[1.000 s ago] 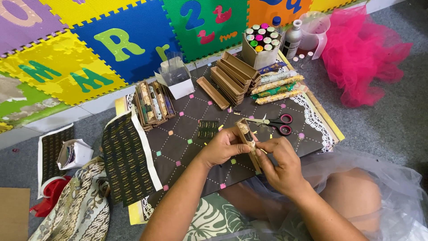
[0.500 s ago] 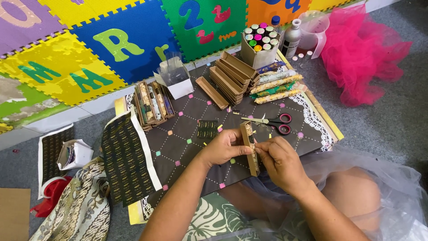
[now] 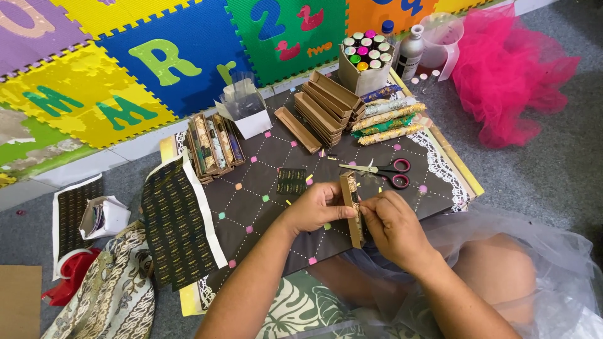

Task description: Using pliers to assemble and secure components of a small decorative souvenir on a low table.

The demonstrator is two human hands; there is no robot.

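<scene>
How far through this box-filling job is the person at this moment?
Done, by the look of it: a few filled narrow boxes lie at the board's left. In hand: the left hand steadies one long brown box while the right hand works at its inside, where something patterned shows. Left: a stack of empty brown boxes and several patterned fabric rolls waiting beside it. Roughly the early part.

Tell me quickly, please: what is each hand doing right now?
Left hand: closed around the long brown narrow box, holding it above the dark board.
Right hand: fingers pinched at the box's side; what they pinch cannot be told.
</scene>
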